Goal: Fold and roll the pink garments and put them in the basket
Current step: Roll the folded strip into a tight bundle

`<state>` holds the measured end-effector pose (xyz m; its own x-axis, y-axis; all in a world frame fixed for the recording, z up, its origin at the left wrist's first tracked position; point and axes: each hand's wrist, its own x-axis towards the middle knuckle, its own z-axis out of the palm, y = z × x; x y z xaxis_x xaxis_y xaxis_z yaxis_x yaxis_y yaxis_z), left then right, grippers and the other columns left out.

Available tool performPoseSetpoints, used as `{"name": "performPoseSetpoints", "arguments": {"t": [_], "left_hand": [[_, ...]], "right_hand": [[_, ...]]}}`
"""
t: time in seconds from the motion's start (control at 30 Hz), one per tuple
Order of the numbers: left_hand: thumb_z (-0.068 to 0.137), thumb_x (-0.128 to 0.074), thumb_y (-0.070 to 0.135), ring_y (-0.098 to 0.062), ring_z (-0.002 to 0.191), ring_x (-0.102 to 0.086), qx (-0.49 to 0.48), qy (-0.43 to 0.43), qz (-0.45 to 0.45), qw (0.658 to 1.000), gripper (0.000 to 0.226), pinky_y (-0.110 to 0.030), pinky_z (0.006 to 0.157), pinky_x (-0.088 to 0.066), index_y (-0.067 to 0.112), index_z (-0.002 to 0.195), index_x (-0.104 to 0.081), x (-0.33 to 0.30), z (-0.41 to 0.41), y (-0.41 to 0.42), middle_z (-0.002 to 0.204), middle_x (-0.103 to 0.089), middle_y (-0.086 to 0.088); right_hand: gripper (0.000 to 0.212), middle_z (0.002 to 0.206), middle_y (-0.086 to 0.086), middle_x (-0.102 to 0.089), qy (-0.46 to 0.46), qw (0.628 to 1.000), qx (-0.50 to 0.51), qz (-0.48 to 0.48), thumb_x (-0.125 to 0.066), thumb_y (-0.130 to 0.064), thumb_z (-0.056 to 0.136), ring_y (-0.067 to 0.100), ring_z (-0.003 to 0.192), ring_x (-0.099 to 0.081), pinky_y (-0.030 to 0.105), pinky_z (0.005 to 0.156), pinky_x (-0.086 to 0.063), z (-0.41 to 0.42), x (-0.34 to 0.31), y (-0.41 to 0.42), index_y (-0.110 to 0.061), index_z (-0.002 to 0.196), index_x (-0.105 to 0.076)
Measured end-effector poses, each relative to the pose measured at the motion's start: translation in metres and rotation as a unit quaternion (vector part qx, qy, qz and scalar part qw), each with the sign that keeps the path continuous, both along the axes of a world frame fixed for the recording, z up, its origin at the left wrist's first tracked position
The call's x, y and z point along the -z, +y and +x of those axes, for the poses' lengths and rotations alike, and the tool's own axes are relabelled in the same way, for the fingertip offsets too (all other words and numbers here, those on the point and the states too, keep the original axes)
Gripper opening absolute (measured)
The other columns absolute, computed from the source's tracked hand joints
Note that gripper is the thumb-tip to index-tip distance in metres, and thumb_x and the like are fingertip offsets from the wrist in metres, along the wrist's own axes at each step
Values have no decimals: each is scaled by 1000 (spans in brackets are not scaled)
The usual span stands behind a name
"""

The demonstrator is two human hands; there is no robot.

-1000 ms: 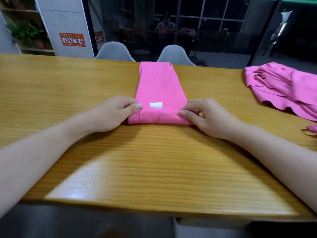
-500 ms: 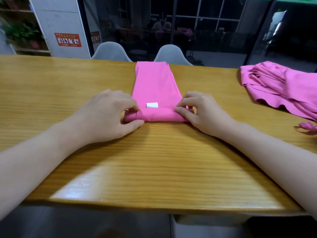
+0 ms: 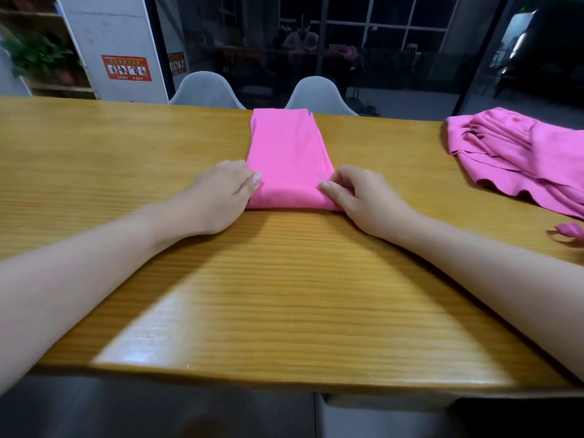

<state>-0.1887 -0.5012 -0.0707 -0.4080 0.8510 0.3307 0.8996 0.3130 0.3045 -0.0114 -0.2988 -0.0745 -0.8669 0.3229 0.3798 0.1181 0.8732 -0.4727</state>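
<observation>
Rolled further since the earlier frame, hiding its white label, the folded pink garment (image 3: 289, 159) lies mid-bench, long axis running away from left hand (image 3: 221, 197) and right hand (image 3: 363, 200), both pinching the roll's ends.

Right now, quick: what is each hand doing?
Left hand: fingers curled, gripping the left end of the garment's rolled edge.
Right hand: fingers curled, gripping the right end of the same roll.
</observation>
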Motion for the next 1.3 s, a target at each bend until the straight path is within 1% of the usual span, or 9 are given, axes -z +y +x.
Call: {"name": "performPoseSetpoints", "arguments": {"t": [0.17,0.23,0.33,0.5,0.63,0.8,0.93,1.07,1.3], "left_hand": [[108,-28,40,-21,84,-42,-14,40,-37,998,43,-45,87,-37,17,76,-45,-2,-11,6,84,-45,3],[106,-31,42,-16,89,-41,4,80,5,997,31,-38,87,-34,21,89,-48,3,-11,-1,92,-44,7],[101,-44,27,-13,89,-43,68,171,73,980,11,-36,83,-34,20,97,-51,-2,-3,-6,94,-45,11],[94,-63,11,-10,79,-46,101,210,88,969,3,-31,75,-40,13,95,-64,-15,9,-15,89,-49,13],[89,-69,38,-13,81,-52,78,186,49,978,22,-36,74,-49,20,100,-66,-12,8,-17,91,-53,12],[99,-52,45,-13,85,-50,49,111,33,992,27,-32,77,-39,20,97,-64,-5,-8,5,91,-52,11],[102,-31,40,-26,84,-47,14,57,19,998,35,-47,84,-42,20,78,-47,-1,-8,20,80,-46,7],[101,-24,44,-26,80,-44,-19,30,20,999,40,-51,84,-40,19,73,-39,0,16,0,75,-45,4],[103,-22,47,-24,77,-44,6,-21,66,998,41,-50,81,-40,24,73,-38,12,100,-80,74,-44,6]], "right_hand": [[25,90,-6,-60,9,998,22,63,-56,-50,99,20,85,-57,43,77,-50,-11,2,7,-25,94,-59],[18,96,-4,-56,70,987,3,144,-63,-40,98,20,84,-55,38,74,-46,-9,-1,5,-23,102,-61],[8,92,-1,-61,96,961,-53,253,-64,-24,96,20,84,-56,42,76,-42,-8,-7,0,-18,92,-67],[20,93,-10,-67,52,978,-79,186,-66,-41,94,8,88,-57,39,87,-37,4,-11,3,-23,91,-74],[25,103,-8,-70,35,982,-86,162,-62,-41,98,12,98,-59,43,90,-46,-3,-6,10,-21,103,-77],[32,95,3,-62,25,995,-26,90,-54,-32,104,18,94,-53,35,83,-39,-25,0,13,-12,93,-76],[43,70,-1,-52,-17,997,21,66,-48,-31,107,26,75,-50,43,73,-39,-33,-2,7,-11,70,-57],[48,62,-7,-47,-70,997,3,45,-45,-32,108,28,72,-49,42,71,-38,-11,-12,-13,-26,61,-42],[48,58,-4,-44,-85,994,-60,15,-43,-35,108,22,61,-41,46,66,-36,78,-11,-81,-21,62,-40]]}}
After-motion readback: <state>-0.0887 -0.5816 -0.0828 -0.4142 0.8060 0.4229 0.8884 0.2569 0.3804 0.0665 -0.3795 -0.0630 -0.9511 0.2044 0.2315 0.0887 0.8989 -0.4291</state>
